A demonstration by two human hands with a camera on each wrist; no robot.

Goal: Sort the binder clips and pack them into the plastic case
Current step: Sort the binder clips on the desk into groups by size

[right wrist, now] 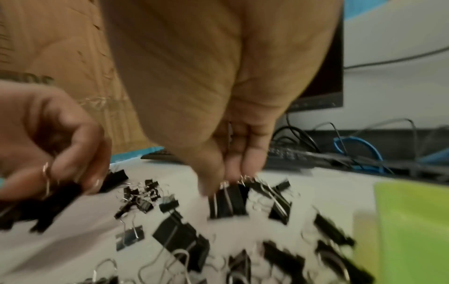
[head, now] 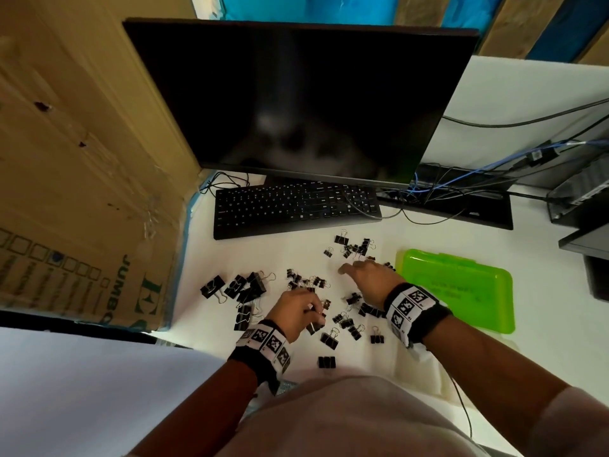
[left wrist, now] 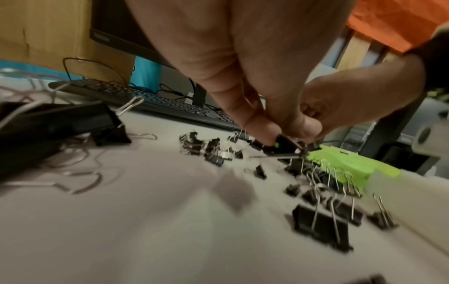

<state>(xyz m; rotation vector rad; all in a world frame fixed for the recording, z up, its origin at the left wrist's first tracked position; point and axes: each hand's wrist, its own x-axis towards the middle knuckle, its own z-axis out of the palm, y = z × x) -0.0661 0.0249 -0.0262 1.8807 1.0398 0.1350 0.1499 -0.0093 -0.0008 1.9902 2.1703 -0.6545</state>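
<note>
Left hand (head: 298, 311) curled round a few black clips (head: 314, 326); right hand (head: 370, 278) fingers extended down, touching clip handles (right wrist: 245, 178), grip unclear; green case (head: 461, 291) just right of it

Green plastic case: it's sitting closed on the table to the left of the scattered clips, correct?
Not quite. The green plastic case is closed on the table, but the head view shows it to the right of the binder clips, beside the right hand.

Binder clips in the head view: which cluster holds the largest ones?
The leftmost cluster, beside the cardboard box: its binder clips have visibly bigger black bodies than the small ones scattered mid-table and near the green case.
</note>
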